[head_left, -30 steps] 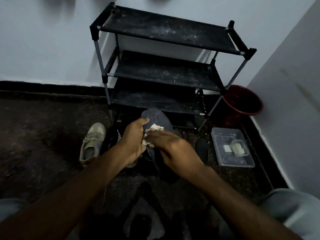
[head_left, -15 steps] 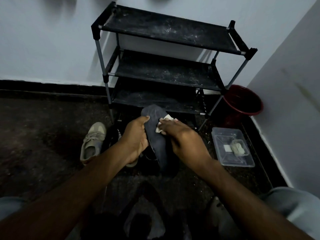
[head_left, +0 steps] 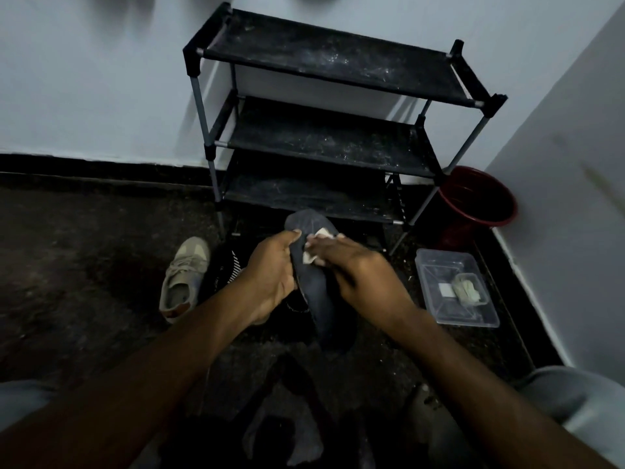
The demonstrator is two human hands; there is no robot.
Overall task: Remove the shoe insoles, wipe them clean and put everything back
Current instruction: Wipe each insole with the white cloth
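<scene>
— While the left hand (head_left: 270, 275) wraps round the insole (head_left: 319, 299) at centre frame, thumb laid across its top face and fingers curled under its left edge, the right hand (head_left: 362, 272) comes onto it from the other side
— And what's that right hand doing?
— Fingers closed over a scrunched white wipe (head_left: 308, 257), pressing it onto the insole's upper half, just below the rounded toe end. The insole is dark and held up off the floor (head_left: 84, 265), toe end pointing up-frame at the rack (head_left: 324, 137), heel end hanging toward the bottom of the frame
— Where's the footwear?
— One beige shoe (head_left: 184, 275) lies on the floor left of centre, toe up-frame, near the left hand. Between the two sits a dark shape (head_left: 225, 269) with white stripes, too dim to name
— And the right side?
— Clear tub (head_left: 436, 296) on the floor at centre right, small pale items inside, apart from the hands. Up-frame from it, a red bucket (head_left: 477, 198) sits in the corner, just beside the rack's right leg. The rack shows three dusty black shelves, top centre, backed against the pale wall (head_left: 84, 79)
</scene>
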